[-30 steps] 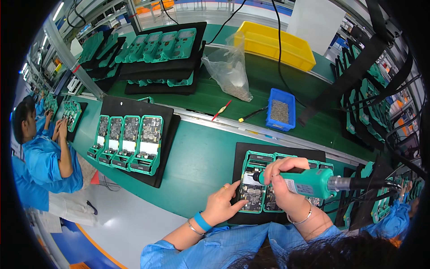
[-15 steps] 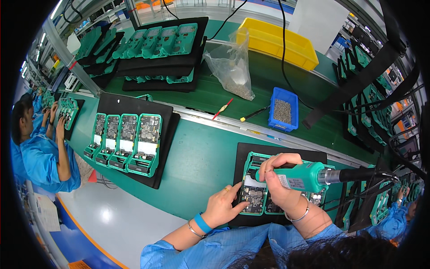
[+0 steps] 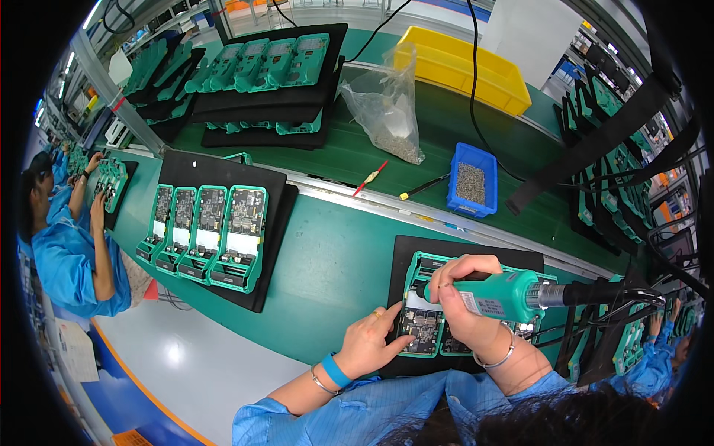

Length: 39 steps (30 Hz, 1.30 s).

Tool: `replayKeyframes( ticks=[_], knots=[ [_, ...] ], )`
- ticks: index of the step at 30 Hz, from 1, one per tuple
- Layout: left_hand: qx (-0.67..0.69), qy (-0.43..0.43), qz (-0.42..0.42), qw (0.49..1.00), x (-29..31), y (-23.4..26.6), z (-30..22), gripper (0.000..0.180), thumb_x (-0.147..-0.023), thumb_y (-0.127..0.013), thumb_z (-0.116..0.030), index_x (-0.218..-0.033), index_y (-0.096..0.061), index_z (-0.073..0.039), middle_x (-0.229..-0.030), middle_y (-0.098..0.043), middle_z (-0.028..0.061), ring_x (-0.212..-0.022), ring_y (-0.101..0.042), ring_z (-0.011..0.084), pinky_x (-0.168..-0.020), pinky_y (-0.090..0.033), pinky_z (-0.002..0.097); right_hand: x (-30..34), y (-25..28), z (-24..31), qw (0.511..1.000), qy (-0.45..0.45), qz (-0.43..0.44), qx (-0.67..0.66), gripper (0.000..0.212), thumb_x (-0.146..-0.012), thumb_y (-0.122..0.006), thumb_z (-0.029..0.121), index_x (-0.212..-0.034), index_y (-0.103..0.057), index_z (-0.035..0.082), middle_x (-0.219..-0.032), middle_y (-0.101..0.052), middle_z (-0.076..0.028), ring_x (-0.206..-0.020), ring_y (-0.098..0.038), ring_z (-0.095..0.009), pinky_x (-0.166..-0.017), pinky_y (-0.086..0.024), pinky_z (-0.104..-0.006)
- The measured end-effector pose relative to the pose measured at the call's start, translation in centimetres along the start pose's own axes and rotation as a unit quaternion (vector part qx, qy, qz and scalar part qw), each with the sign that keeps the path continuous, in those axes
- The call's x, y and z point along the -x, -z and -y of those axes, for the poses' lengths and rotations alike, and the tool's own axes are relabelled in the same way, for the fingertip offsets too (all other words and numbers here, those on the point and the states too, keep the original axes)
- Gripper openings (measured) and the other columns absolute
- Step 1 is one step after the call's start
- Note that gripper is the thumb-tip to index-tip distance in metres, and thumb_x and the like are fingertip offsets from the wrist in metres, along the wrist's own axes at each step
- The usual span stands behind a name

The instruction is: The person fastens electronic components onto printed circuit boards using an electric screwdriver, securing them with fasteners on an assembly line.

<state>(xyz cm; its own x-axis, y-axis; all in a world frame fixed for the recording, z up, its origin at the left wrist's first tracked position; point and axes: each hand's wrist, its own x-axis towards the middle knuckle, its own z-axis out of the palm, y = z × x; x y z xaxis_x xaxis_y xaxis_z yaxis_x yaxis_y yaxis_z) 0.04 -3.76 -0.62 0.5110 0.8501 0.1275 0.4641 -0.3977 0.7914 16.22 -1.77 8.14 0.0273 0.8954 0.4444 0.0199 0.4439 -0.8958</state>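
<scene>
Right grip [image 3: 464, 301] is clasping a green electric screwdriver [image 3: 506, 294]; left grip [image 3: 368, 340], spread, is resting against the circuit-board housing [image 3: 421, 329] beneath, apparently keeping it steady.

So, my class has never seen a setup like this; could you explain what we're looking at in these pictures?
There is no robot here: these are a person's bare hands. All the pictures come from one wide fisheye camera worn on the person's head, looking down, so straight edges bend. The right hand has its grip around a green power tool, its nose pointed at a green-framed circuit board. The left hand rests at that board's left side. The framed boards lie on a black mat on the green table; four more boards lie to the left. Beyond a metal rail stand a blue bin of small pieces, a clear bag and a yellow bin.
</scene>
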Motion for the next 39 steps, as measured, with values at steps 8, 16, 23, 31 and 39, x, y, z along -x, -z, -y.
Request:
replayKeyframes(
  ticks=[8,16,23,31,39],
  knots=[
    [-0.010,0.000,0.017,1.000,0.0,0.0,0.0,0.056,-0.072,-0.068,-0.028,-0.115,-0.048,0.001,-0.069,-0.050,0.0086,-0.059,-0.054,0.0222,-0.052,-0.044,0.0322,-0.8,-0.2,-0.7,0.998,-0.028,0.036,0.045,0.025,-0.071,-0.064,-0.001,-0.088,-0.047,0.005,-0.073,-0.056,-0.005,-0.064,-0.055,-0.010,-0.057,-0.044,-0.0231],
    [-0.028,0.000,0.023,0.999,-0.3,0.1,0.1,0.055,-0.072,-0.067,-0.030,-0.114,-0.049,0.001,-0.069,-0.051,0.0078,-0.059,-0.055,0.0216,-0.052,-0.045,0.0315,-1.5,-0.8,-1.3,0.997,-0.045,0.040,0.041,0.022,-0.071,-0.065,0.001,-0.085,-0.049,0.005,-0.068,-0.056,-0.003,-0.059,-0.054,-0.008,-0.052,-0.044,-0.0218],
    [-0.039,0.014,0.010,0.999,0.0,0.0,-0.3,0.051,-0.072,-0.068,-0.030,-0.112,-0.051,-0.002,-0.069,-0.052,0.0061,-0.058,-0.055,0.0205,-0.052,-0.045,0.0313,0.0,-0.6,-1.9,0.999,-0.031,-0.003,0.007,0.022,-0.074,-0.062,-0.002,-0.089,-0.048,0.004,-0.076,-0.053,-0.004,-0.066,-0.051,-0.008,-0.057,-0.043,-0.0215],
    [0.016,0.027,-0.029,0.999,1.6,-0.5,-0.5,0.050,-0.074,-0.067,-0.028,-0.113,-0.051,-0.002,-0.077,-0.055,0.0068,-0.056,-0.051,0.0175,-0.051,-0.043,0.0283,2.6,3.6,4.5,0.990,-0.003,-0.105,-0.095,0.026,-0.075,-0.057,-0.005,-0.093,-0.040,0.004,-0.070,-0.051,-0.007,-0.062,-0.052,-0.013,-0.054,-0.046,-0.0251],
    [-0.059,0.060,-0.016,0.996,5.2,2.1,0.1,0.045,-0.076,-0.064,-0.028,-0.109,-0.053,0.001,-0.083,-0.054,0.0114,-0.064,-0.053,0.0231,-0.057,-0.045,0.0315,10.9,12.4,11.0,0.942,-0.279,-0.167,0.088,0.020,-0.071,-0.059,-0.005,-0.088,-0.050,-0.001,-0.069,-0.053,-0.004,-0.054,-0.051,-0.009,-0.048,-0.044,-0.0229]
  ],
)
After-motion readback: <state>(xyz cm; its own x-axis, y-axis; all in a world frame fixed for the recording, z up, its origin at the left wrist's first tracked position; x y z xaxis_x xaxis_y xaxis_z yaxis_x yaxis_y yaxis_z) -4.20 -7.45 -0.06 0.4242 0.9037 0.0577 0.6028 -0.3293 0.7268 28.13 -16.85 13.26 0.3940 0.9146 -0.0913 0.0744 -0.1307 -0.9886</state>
